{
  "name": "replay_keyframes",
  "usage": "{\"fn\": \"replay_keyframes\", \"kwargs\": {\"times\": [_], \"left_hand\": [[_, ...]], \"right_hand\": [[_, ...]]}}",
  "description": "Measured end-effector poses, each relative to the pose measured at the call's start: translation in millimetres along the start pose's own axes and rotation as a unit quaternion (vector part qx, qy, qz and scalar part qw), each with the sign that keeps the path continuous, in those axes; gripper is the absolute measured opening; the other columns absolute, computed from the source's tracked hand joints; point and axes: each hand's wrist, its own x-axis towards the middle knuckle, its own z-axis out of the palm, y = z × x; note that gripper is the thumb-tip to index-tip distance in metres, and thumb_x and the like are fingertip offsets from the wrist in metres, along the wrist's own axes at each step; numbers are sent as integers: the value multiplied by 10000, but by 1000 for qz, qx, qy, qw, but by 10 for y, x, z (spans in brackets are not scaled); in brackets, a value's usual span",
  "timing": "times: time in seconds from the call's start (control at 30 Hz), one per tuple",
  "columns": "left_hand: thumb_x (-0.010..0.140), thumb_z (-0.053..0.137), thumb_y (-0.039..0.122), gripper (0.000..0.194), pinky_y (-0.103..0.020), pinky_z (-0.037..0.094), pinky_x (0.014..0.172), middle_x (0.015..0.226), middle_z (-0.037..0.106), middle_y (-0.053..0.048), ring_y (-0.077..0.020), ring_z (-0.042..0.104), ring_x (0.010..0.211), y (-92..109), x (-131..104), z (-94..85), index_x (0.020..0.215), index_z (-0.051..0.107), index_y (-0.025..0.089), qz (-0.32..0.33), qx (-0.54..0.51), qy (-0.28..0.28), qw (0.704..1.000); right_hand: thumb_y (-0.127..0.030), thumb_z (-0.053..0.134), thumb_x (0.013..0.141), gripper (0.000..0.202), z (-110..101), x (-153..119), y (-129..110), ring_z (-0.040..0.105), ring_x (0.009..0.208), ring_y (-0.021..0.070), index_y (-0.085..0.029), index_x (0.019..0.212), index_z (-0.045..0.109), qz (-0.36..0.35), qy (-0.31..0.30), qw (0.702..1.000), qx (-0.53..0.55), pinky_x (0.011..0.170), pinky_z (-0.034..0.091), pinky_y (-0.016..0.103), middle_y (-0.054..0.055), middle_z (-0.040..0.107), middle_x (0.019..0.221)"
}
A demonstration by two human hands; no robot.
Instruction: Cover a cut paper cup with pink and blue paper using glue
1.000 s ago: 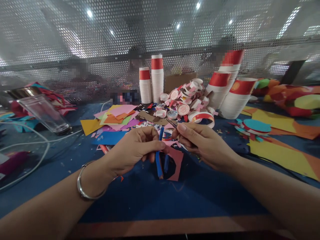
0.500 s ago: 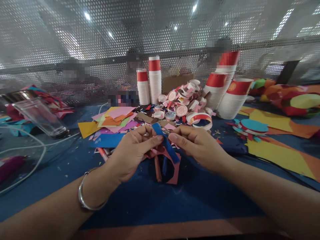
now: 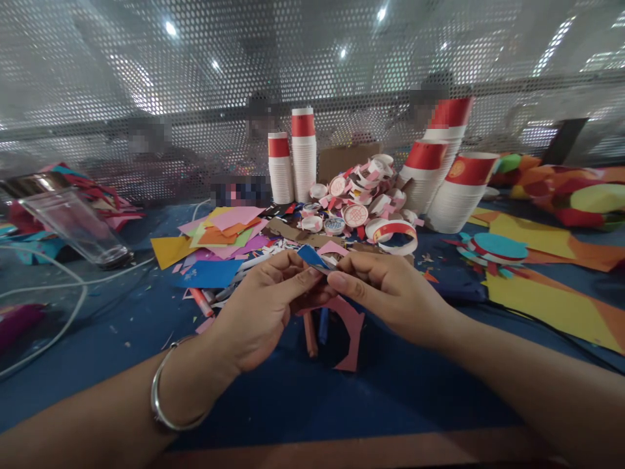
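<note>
left hand (image 3: 266,299) pinches a blue strip (image 3: 309,255) mid-frame, its length slanting lower-right to the curled right hand (image 3: 390,286), hold unclear.

a slim, shiny silver bangle (image 3: 155,391) circles the left wrist (image 3: 189,381).

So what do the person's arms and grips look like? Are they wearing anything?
The left forearm and right forearm show no sleeves. A thin, shiny silver bangle circles only the left one. Neither the left grip nor the right grip wears a glove.
</note>
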Motion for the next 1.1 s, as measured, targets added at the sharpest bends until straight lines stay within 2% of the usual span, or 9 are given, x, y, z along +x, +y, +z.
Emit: {"fn": "replay_keyframes", "kwargs": {"times": [0.27,0.7,0.87,1.1], "left_hand": [[778,849,151,179,-201,606,733,750,755,2,-106,736,691,-27,-9,5,746,673,151,-6,-51,-24,998],[793,844,137,138,-207,621,750,788,777,-35,-121,751,703,-45,-29,-13,795,707,128,-24,-57,-34,998],[816,818,114,111,-205,619,733,787,775,-42,-127,757,702,-35,-36,-1,816,707,119,-27,-52,-37,998],[857,771,102,88,-211,624,732,765,770,-39,-120,748,697,-48,-4,-10,808,701,121,-24,-66,-48,996]], "right_hand": [[-607,582,959,465,-9,-14,-28,523,647,149,-186,839,739,-8,0,1000,8,530,325,273,46,685,775],[-542,541,998,451,-29,-15,-22,532,696,160,-174,793,703,-2,-15,1000,2,592,353,290,40,635,736],[-538,542,998,446,-38,-22,-15,503,658,143,-170,796,692,5,-23,1000,6,597,361,288,21,607,699],[-529,577,992,408,-37,-10,-19,656,792,167,-178,841,720,-3,-42,997,65,690,460,281,62,762,864]]}}
